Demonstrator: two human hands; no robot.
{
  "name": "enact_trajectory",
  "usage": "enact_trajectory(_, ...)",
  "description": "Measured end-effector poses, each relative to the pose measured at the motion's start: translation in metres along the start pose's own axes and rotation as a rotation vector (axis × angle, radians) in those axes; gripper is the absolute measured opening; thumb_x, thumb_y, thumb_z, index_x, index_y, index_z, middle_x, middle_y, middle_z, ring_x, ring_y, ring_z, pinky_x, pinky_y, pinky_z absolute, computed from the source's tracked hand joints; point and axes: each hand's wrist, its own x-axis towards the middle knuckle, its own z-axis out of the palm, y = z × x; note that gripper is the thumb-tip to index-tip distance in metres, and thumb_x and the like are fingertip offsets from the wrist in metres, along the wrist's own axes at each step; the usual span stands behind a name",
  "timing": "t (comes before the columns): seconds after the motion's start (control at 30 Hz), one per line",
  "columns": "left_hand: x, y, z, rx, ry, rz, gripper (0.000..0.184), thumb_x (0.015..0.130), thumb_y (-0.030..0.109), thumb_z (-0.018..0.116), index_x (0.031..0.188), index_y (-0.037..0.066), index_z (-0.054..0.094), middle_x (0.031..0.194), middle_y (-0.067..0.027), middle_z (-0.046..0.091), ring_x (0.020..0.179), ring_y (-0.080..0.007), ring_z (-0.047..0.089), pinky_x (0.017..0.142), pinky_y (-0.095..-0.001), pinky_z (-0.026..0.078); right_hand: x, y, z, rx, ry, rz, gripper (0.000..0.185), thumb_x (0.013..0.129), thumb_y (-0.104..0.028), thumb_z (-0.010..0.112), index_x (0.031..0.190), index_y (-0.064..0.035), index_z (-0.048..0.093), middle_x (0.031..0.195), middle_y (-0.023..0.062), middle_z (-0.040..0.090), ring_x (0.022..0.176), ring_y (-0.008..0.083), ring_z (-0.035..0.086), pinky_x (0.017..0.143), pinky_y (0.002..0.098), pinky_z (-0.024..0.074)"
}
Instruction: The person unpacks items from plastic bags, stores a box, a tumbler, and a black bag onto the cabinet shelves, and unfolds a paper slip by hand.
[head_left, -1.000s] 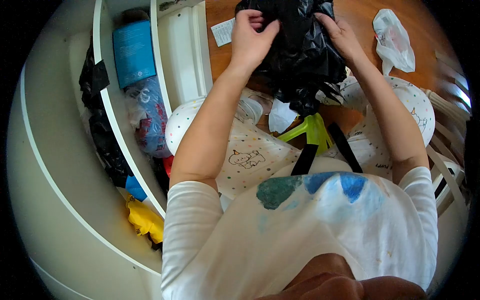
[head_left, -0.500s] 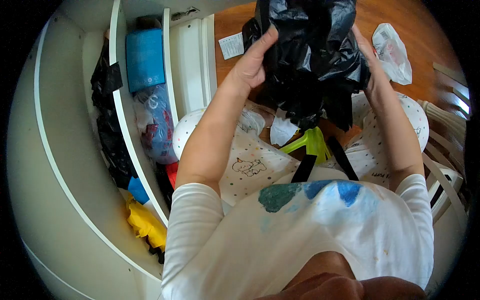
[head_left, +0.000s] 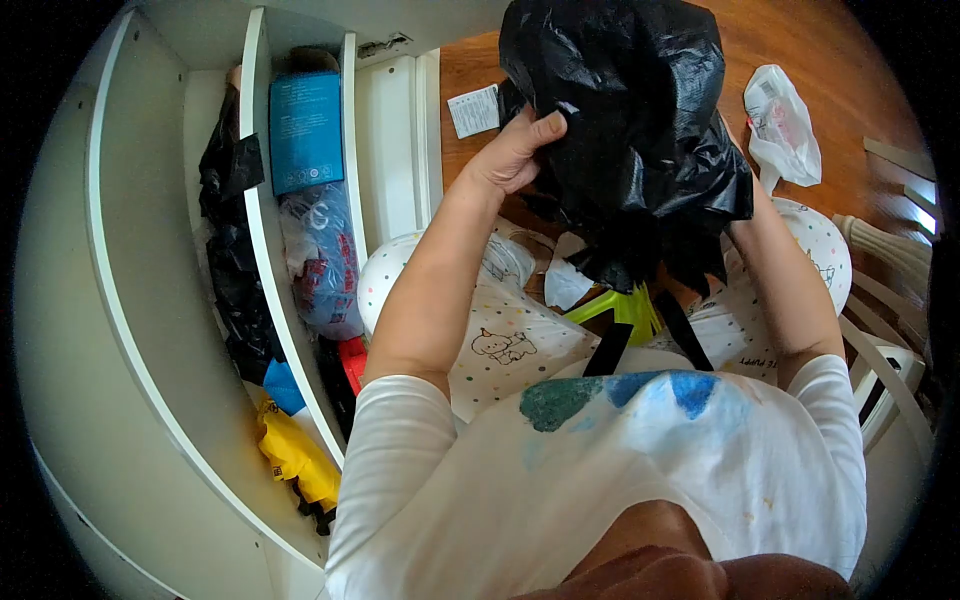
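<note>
A crumpled black plastic bag (head_left: 625,110) is held up in front of me between both hands. My left hand (head_left: 518,152) grips its left side, with the thumb showing on the near face and the other fingers partly hidden. On the bag's right side is my right hand (head_left: 736,140), mostly covered by the plastic. The bag's ragged, gathered lower edge hangs toward my lap. Beneath it are a lime-green plastic thing (head_left: 615,308), partly hidden, and a white scrap (head_left: 567,272).
On my left stands a white shelf unit (head_left: 262,220) holding a blue box (head_left: 306,132), a clear bag of things (head_left: 322,255), black bags (head_left: 236,280) and a yellow bag (head_left: 295,455). A white label card (head_left: 474,111) and a white plastic bag (head_left: 783,130) lie on the wooden floor.
The black bag has shifted slightly down in view and its top has spread fuller. My left hand has moved a little lower, and more of the green thing is covered.
</note>
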Motion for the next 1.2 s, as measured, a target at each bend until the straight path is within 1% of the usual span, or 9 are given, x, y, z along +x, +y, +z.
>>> enact_trajectory(0.17, -0.001, 0.010, 0.018, -0.031, 0.008, -0.034, 0.078, 0.066, 0.022, 0.079, 0.128, 0.003, 0.037, 0.123, -0.0111, 0.049, 0.112, -0.0231, 0.047, 0.097, -0.0341, 0.036, -0.002, -0.006, 0.001, 0.026, -0.098, -0.011, 0.044, 0.087, -0.035, 0.054, 0.120, -0.0070, 0.049, 0.105, 0.0104, 0.059, 0.090, 0.0198, 0.060, 0.077, 0.0327, 0.0515)
enact_trajectory(0.27, 0.004, 0.017, 0.027, 0.054, 0.211, -0.010, 0.066, 0.065, 0.018, 0.079, 0.120, 0.001, 0.047, 0.115, -0.0107, 0.055, 0.104, -0.0214, 0.052, 0.092, -0.0325, 0.040, 0.003, -0.008, 0.000, 0.012, -0.153, -0.041, 0.046, 0.087, -0.035, 0.054, 0.124, -0.0090, 0.047, 0.110, 0.0101, 0.058, 0.096, 0.0196, 0.059, 0.082, 0.0336, 0.0507)
enact_trajectory(0.4, 0.000, 0.028, 0.036, 0.338, 0.336, 0.281, 0.053, 0.064, 0.017, 0.079, 0.108, -0.001, 0.057, 0.103, -0.0090, 0.061, 0.092, -0.0187, 0.057, 0.084, -0.0301, 0.044, 0.005, 0.002, 0.002, -0.185, 0.009, -0.188, 0.049, 0.082, -0.043, 0.058, 0.114, -0.0059, 0.055, 0.108, 0.0080, 0.060, 0.097, 0.0184, 0.059, 0.083, 0.0317, 0.0497)
enact_trajectory(0.5, 0.004, 0.024, 0.026, 0.675, 0.479, 0.403, 0.047, 0.063, 0.017, 0.079, 0.101, -0.002, 0.060, 0.099, -0.0095, 0.063, 0.088, -0.0193, 0.059, 0.081, -0.0302, 0.046, 0.012, 0.004, -0.010, -0.526, -0.099, -0.032, 0.060, 0.076, -0.046, 0.065, 0.115, -0.0027, 0.053, 0.108, 0.0101, 0.060, 0.096, 0.0184, 0.058, 0.086, 0.0313, 0.0465)
enact_trajectory(0.67, 0.006, 0.015, 0.024, 0.945, 0.636, 0.486, 0.047, 0.061, 0.020, 0.078, 0.099, -0.001, 0.060, 0.098, -0.0144, 0.064, 0.090, -0.0247, 0.061, 0.080, -0.0315, 0.046, 0.021, 0.030, -0.006, -0.678, 0.092, -0.118, 0.059, 0.069, -0.032, 0.074, 0.114, -0.0009, 0.052, 0.103, 0.0088, 0.060, 0.090, 0.0172, 0.058, 0.081, 0.0285, 0.0452)
enact_trajectory(0.8, 0.010, 0.015, 0.015, 0.733, 0.445, 0.495, 0.053, 0.064, 0.027, 0.078, 0.105, 0.000, 0.057, 0.104, -0.0116, 0.061, 0.094, -0.0227, 0.058, 0.083, -0.0317, 0.044, 0.017, 0.022, 0.001, -0.492, 0.120, -0.145, 0.052, 0.070, -0.027, 0.073, 0.110, 0.0007, 0.054, 0.100, 0.0111, 0.061, 0.087, 0.0193, 0.061, 0.078, 0.0299, 0.0493)
enact_trajectory(0.97, -0.008, 0.043, 0.025, 0.237, 0.130, 0.180, 0.064, 0.076, 0.041, 0.067, 0.120, 0.002, 0.043, 0.109, -0.0087, 0.056, 0.099, -0.0179, 0.055, 0.085, -0.0310, 0.044, 0.005, 0.000, 0.006, -0.143, 0.126, -0.183, 0.043, 0.072, -0.026, 0.072, 0.106, -0.0033, 0.057, 0.095, 0.0084, 0.064, 0.080, 0.0200, 0.062, 0.073, 0.0304, 0.0521)
enact_trajectory(1.1, -0.012, 0.040, 0.032, 0.289, -0.003, 0.031, 0.056, 0.074, 0.036, 0.070, 0.115, 0.004, 0.052, 0.106, -0.0067, 0.060, 0.097, -0.0157, 0.056, 0.084, -0.0293, 0.045, -0.001, -0.008, 0.005, -0.101, 0.212, -0.229, 0.036, 0.077, -0.027, 0.066, 0.106, -0.0069, 0.059, 0.097, 0.0063, 0.064, 0.085, 0.0186, 0.061, 0.077, 0.0307, 0.0509)
enact_trajectory(1.2, -0.007, 0.025, 0.042, 0.177, 0.024, 0.018, 0.044, 0.074, 0.021, 0.072, 0.110, 0.004, 0.056, 0.105, -0.0070, 0.061, 0.093, -0.0155, 0.058, 0.081, -0.0298, 0.048, -0.006, -0.007, 0.018, -0.167, 0.252, -0.194, 0.038, 0.080, -0.031, 0.062, 0.110, -0.0090, 0.058, 0.100, 0.0047, 0.063, 0.088, 0.0177, 0.060, 0.078, 0.0307, 0.0500)
